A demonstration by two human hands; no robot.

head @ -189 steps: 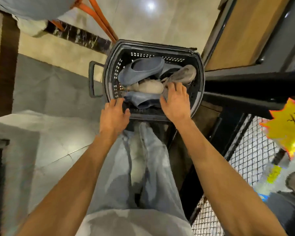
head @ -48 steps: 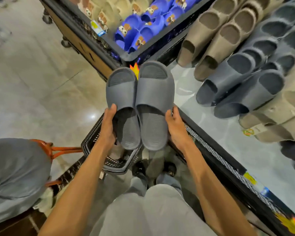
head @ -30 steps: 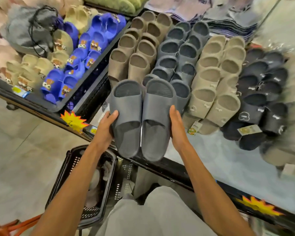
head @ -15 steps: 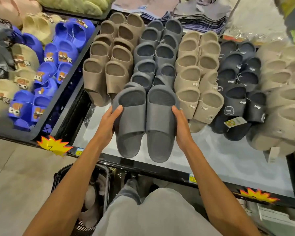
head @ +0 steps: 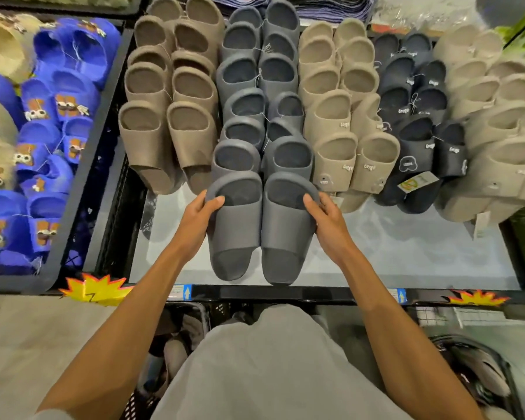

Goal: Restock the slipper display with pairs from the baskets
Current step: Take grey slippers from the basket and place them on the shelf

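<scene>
So both hands are on 1 pair of dark grey slides (head: 235,231), held side by side with toes pointing far and heels near. The left hand (head: 196,221) is curled round the outer edge of the left slide, thumb hooked over the top of the strap, and the right hand (head: 328,222) does the same on the right slide's outer edge, so neither hand is free. The pair sits over the pale display table (head: 406,250), right at the near end of the grey column (head: 255,86), with its toes butted up against the nearest grey pair there. I can't tell if the heels are actually down on the surface. Left of the grey column is a brown column (head: 167,95). To the right come a beige column (head: 340,116), a black column (head: 415,116) and more beige at the far right edge. Further left there's a dark crate (head: 82,189) full of blue slippers (head: 58,116) with little cartoon faces. A yellow starburst tag (head: 94,287) hangs on the table's near rail. Down by the person's legs there's a black basket (head: 194,316) on the near left with pale slippers inside, and a second basket (head: 497,368) on the near right, contents too blurry to call.
</scene>
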